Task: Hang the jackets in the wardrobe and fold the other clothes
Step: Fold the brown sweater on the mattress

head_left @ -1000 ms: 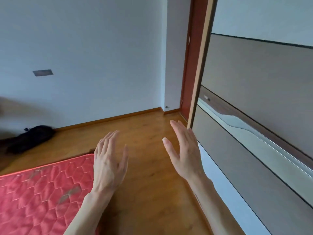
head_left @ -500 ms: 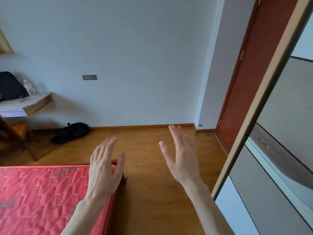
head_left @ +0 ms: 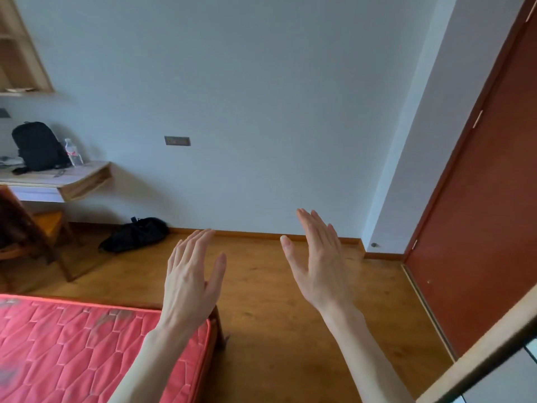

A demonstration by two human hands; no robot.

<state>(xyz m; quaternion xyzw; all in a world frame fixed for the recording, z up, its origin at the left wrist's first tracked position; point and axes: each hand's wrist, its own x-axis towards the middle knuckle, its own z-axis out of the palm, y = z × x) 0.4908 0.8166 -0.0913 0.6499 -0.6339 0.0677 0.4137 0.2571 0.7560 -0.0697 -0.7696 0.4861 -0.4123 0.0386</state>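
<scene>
We see soft, even daylight with no glare. The bench (head_left: 62,181) casts a faint shadow on the wall (head_left: 261,82) beside it. Below the bench, the mattress (head_left: 87,344) is smeared by motion blur; wide-angle distortion tilts the door (head_left: 494,213).

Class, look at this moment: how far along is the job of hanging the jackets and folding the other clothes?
Done: nothing can be confirmed; no hung jacket or folded pile shows. In hand: nothing; the left hand and right hand are raised, open and empty. Left: unclear; the red mattress carries no clothes, only the wardrobe edge shows, and the dark heap on the floor is unidentifiable.
</scene>
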